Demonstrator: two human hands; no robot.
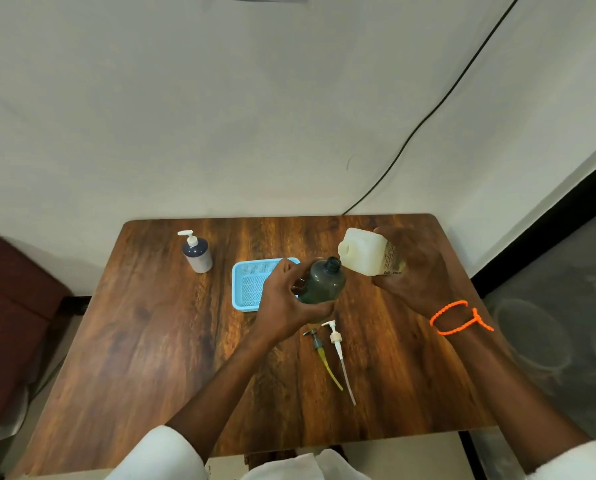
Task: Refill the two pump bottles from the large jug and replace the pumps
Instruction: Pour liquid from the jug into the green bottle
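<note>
So that liquid can pass between mouths, the left hand [286, 299] grips the tilted dark bottle [322, 282] while the right hand [410, 271] grips the tipped jug [365, 251].

Tilted white jug [365, 252] spout meets uncapped dark bottle [322, 282], apparently touching.

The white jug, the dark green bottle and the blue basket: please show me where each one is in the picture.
white jug [362, 252], head view, on its bare side wall near the spout.
dark green bottle [326, 282], head view, on its body below the open neck.
blue basket [251, 291], head view, on its mesh floor.
</note>
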